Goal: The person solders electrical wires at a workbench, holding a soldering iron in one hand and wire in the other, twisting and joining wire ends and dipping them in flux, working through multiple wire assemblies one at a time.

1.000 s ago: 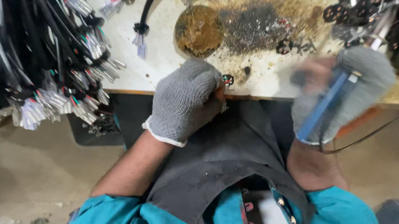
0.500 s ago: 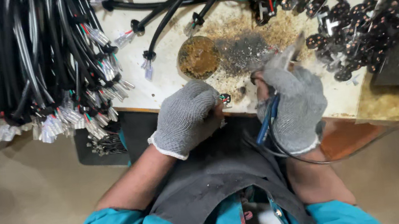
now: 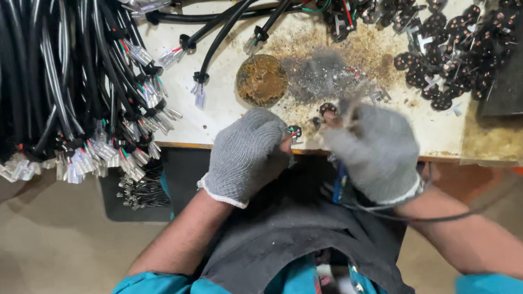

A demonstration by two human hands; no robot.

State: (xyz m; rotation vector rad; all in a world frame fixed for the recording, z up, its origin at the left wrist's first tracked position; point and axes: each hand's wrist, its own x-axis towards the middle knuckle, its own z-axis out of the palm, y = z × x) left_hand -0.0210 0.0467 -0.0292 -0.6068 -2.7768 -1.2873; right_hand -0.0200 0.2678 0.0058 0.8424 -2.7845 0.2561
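The workbench [image 3: 225,115] has a pale top, heavily stained brown beyond the hands. A round brown-crusted pad [image 3: 260,80] lies just beyond the left hand [image 3: 246,155], with a patch of grey residue [image 3: 322,74] just beside it, beyond the right hand [image 3: 373,150]. Small black round parts [image 3: 454,53] are scattered beyond and outboard of the right hand. Black cables with white connectors [image 3: 71,90] are heaped outboard of the left hand and overhang the bench edge.

White worktable [image 3: 225,115] spans 12 to 3 o'clock; top stained brown and grey near centre, edge trimmed in wood. Bare concrete floor [image 3: 45,263] from 6 to 9 o'clock, dusty, scuffed. Dark mat [image 3: 120,199] under the table edge at 9 o'clock. Lighting even, overhead; shadows soft.
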